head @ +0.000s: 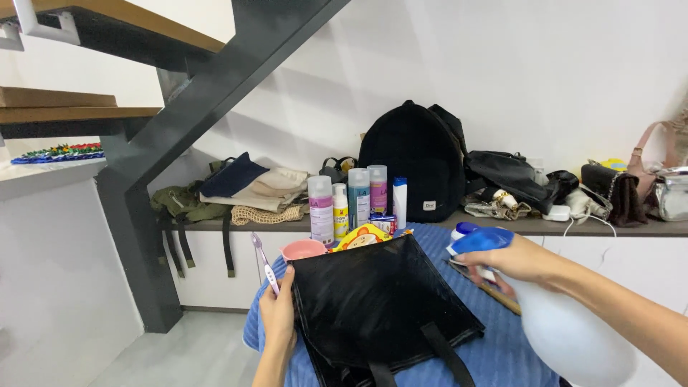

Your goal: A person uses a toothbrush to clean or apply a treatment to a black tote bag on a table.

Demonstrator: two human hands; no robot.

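My left hand [278, 313] holds a pink and white toothbrush [264, 262] upright at the left edge of a black tote bag [376, 301]. The bag lies flat on a blue ribbed cloth [502, 344], its handles toward me. My right hand [519, 261] grips the neck of a large white bottle [566, 326] with a blue cap [479, 240], tilted above the cloth to the right of the bag.
Behind the bag stand a pink cup [302, 249], a yellow packet [362, 236] and several spray cans and bottles [356, 197]. A long shelf [516, 224] carries a black backpack [412, 159], folded clothes [251, 188] and handbags [616, 190]. A dark staircase [186, 93] rises at the left.
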